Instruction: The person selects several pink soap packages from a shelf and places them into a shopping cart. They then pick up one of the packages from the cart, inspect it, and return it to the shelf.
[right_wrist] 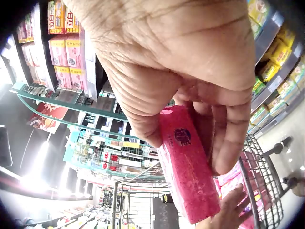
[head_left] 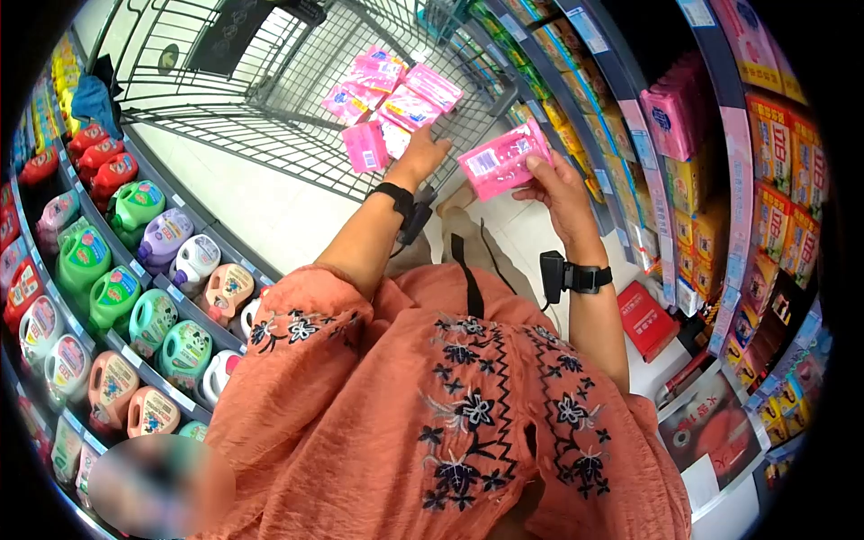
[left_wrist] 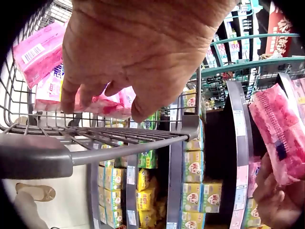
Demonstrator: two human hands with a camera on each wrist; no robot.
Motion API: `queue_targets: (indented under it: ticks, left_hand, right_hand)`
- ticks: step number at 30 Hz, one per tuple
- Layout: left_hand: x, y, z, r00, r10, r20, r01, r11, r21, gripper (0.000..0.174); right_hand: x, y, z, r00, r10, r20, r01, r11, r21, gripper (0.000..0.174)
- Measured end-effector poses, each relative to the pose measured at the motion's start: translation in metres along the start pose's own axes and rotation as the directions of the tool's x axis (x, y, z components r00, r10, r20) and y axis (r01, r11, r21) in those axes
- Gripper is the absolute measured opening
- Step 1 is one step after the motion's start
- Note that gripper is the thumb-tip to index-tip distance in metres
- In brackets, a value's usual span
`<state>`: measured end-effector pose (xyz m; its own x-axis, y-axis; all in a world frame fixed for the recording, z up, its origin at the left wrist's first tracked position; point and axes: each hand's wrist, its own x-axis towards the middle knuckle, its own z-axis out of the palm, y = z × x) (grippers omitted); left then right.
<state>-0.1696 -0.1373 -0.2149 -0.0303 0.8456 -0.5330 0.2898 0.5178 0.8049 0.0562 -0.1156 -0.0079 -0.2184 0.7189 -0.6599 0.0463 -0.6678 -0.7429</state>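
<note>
Right hand: your right hand [head_left: 560,191] grips the held pack [head_left: 504,160], thumb on one side and fingers on the other; grip is narrow, about the pack's thickness.
Held pack: pink, with a pale label facing up in the head view; it sticks out from your right fingertips toward your left hand [head_left: 423,157], tilted, up off the cart packs [head_left: 409,108] and apart from them.
Left hand: holds nothing you can see; fingers loosely spread and partly bent, palm side toward the cart packs. Can't tell if your fingertips touch one.
Cart packs: several pink ones, bunched together inside the wire shopping cart [head_left: 225,121], some overlapping; one with a barcode sits at the near side, just beside your left hand.
Cart: wire sides, in front of you; your left hand is over the near end, your right hand off to the right of it.
Wrists: dark strap and small device on each.
Left shelf: bottles [head_left: 112,297] in green, purple, white, peach and red, standing in rows.
Right shelf: pink packages [head_left: 675,112] next to yellow boxes, orange-red packs [head_left: 787,216] farther right.
Floor: red box [head_left: 644,321] at your right side, below the shelf.
</note>
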Motion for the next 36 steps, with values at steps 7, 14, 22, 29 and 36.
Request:
queue_targets:
  ticks: [7, 14, 22, 29, 36]
  left_hand:
    - [0.018, -0.008, -0.005, 0.996, -0.061, 0.072, 0.049, 0.986, 0.161, 0.071]
    - [0.014, 0.022, -0.034, 0.995, -0.06, 0.077, 0.047, 0.984, 0.171, 0.061]
    - [-0.034, 0.149, -0.065, 0.956, 0.038, 0.29, 0.064, 0.941, -0.333, 0.044]
    - [-0.077, 0.228, -0.048, 0.891, 0.132, 0.434, 0.046, 0.926, -0.376, 0.056]
    - [-0.078, 0.244, -0.015, 0.842, 0.081, 0.534, 0.184, 0.886, -0.425, 0.036]
  right_hand:
    - [0.004, -0.003, 0.0, 1.0, 0.01, 0.006, -0.01, 1.0, -0.018, 0.037]
    - [0.002, -0.011, -0.004, 1.0, -0.021, -0.021, 0.021, 1.0, 0.021, 0.04]
    - [-0.015, -0.027, -0.027, 0.986, -0.161, -0.046, 0.167, 0.97, 0.179, 0.051]
    - [-0.037, -0.036, -0.043, 0.968, -0.237, -0.079, 0.25, 0.936, 0.25, 0.046]
    - [-0.055, -0.038, -0.067, 0.954, -0.288, -0.081, 0.298, 0.897, 0.327, 0.045]
